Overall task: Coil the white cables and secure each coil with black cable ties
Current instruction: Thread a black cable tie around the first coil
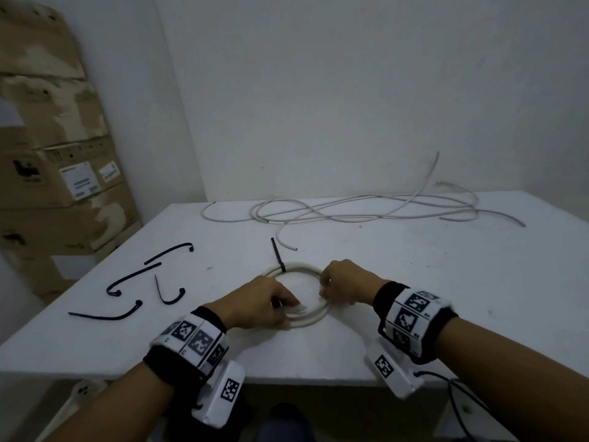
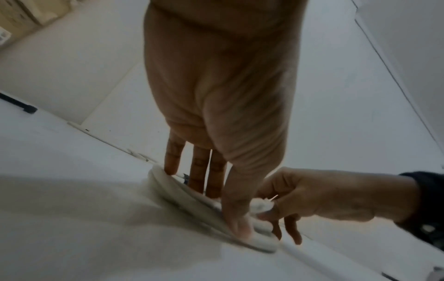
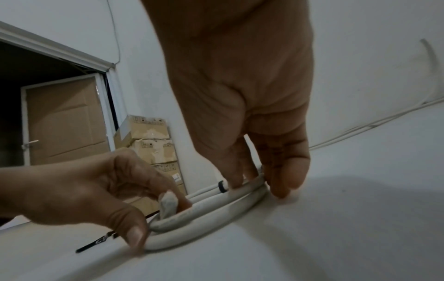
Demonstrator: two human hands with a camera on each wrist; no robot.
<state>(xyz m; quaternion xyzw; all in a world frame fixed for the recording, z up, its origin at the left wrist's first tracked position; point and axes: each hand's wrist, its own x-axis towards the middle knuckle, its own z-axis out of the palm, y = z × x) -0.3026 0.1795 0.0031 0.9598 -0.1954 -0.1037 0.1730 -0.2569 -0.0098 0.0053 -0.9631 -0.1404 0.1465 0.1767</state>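
Observation:
A coil of white cable lies flat on the white table. One black cable tie wraps its far side, tail pointing away. My left hand grips the near-left of the coil, thumb pressed on the outside, with the cable's cut end sticking up between its fingers. My right hand pinches the coil's right side, with its thumb outside and its fingers inside the ring. Another black tie lies on the table by my left thumb.
Several loose black ties lie on the table to the left. Loose white cables sprawl along the far edge by the wall. Cardboard boxes stand off the table's left. The table's near edge runs under my wrists.

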